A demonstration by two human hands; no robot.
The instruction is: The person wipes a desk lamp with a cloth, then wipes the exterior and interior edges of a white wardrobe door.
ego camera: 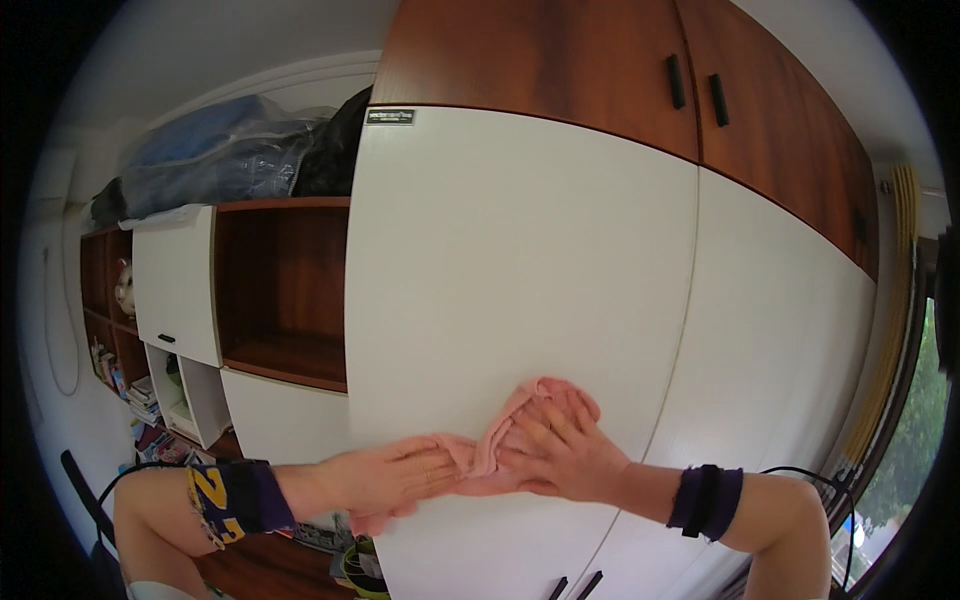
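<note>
A pink cloth (487,450), bunched and folded, lies against the lower part of a white wardrobe door (517,270). On its right part, my right hand (566,457) presses with fingers spread over the fabric. My left hand (409,472) rests on the left part of the same cloth, fingers together and pointing right. Some of the cloth hangs out below the left palm. Both hands are at about the same height, a little apart.
Brown wooden upper cabinet doors (540,60) with black handles are overhead. An open wooden shelf compartment (285,285) stands left, under plastic-wrapped bundles (217,157). Books (142,397) fill lower shelves. A curtain (885,322) and a window (900,435) are at right. Door handles (590,585) show at the bottom.
</note>
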